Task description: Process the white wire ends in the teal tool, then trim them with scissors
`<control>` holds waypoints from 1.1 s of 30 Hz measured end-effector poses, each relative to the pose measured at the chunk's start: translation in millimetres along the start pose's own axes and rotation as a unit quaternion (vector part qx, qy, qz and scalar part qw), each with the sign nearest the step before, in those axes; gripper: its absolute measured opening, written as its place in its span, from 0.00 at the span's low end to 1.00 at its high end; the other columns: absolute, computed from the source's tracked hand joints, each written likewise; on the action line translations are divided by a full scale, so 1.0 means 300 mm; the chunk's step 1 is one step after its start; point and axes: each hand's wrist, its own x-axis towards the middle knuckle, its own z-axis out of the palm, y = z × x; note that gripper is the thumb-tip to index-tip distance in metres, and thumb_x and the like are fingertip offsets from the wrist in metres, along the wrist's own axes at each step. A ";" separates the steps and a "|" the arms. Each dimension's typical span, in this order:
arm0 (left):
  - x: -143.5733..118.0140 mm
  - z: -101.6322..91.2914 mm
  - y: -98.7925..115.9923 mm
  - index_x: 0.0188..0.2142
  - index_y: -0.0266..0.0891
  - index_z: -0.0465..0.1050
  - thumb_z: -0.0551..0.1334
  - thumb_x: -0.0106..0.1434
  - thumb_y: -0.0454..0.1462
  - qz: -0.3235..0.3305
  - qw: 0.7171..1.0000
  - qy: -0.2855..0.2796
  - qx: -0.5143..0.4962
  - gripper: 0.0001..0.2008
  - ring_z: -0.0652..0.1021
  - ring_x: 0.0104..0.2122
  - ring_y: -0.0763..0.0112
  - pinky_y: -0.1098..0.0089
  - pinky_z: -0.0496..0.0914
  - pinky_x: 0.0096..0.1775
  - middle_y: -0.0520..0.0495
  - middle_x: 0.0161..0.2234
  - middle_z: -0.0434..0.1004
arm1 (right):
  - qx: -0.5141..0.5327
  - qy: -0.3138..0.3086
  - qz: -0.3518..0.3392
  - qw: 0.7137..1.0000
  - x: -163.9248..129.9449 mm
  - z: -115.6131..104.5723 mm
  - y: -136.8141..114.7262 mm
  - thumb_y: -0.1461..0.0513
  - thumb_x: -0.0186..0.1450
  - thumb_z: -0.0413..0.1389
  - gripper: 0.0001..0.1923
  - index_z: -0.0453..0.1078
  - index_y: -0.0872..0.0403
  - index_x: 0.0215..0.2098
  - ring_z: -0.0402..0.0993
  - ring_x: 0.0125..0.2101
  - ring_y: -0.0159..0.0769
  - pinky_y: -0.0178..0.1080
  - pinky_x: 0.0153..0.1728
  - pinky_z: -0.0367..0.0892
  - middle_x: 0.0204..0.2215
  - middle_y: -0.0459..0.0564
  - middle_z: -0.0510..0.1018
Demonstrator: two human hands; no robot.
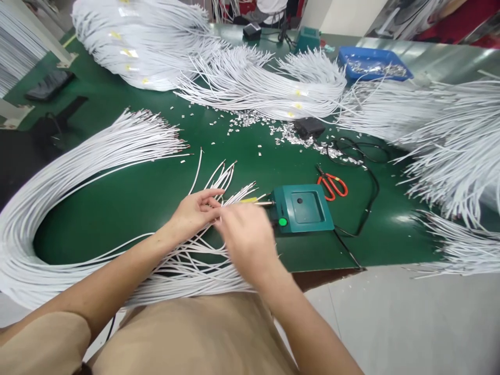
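Note:
Over the loose ends of the white wires (pixel 211 245) at the front of the table, both hands come together. My left hand (pixel 197 211) has its thumb and fingers pinched on a white wire, partly hidden at the fingertips. My right hand (pixel 248 237) is blurred by motion, curled inward with its fingertips close to the left ones; what it pinches is hidden. Just right of it sits a small green machine (pixel 304 208) with a lit green button and a thin metal rod pointing toward the hands. A yellow strip (pixel 249 200) shows beside the wire ends.
A long bundle of white wires (pixel 19 224) curves round the left. More bundles (pixel 258 88) lie across the back and right. Orange-handled scissors (pixel 332 185), silvery scraps (pixel 289 133), a black box (pixel 309 127), cables and a blue tray (pixel 375 62) are on the green table.

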 end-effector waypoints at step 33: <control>0.076 -0.181 0.271 0.53 0.40 0.68 0.63 0.58 0.35 0.270 0.954 0.057 0.115 0.22 0.73 0.31 0.81 0.72 0.68 0.40 0.56 0.32 0.70 | 0.082 -0.164 0.054 0.981 -0.073 0.057 -0.145 0.66 0.64 0.51 0.03 0.64 0.54 0.31 0.70 0.30 0.36 0.38 0.29 0.64 0.29 0.48 0.73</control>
